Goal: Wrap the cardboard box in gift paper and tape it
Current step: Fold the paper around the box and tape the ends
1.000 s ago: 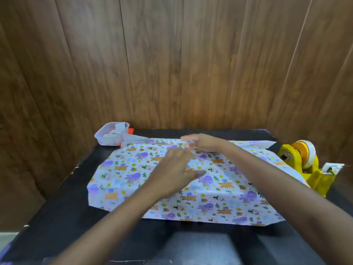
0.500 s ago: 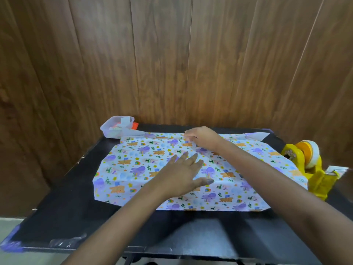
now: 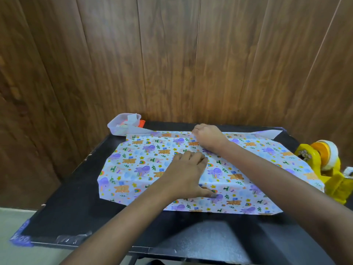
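Left hand pressed flat, fingers straight, on animal-print gift paper. Right hand fingers curled at paper's far edge, grip unclear. Likely folding stage; seam needs taping next.

Bare forearms, bare left hand, right hand.

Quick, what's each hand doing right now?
Left hand: open, pressing flat on the gift paper.
Right hand: fingers curled on the paper; a grip cannot be told.
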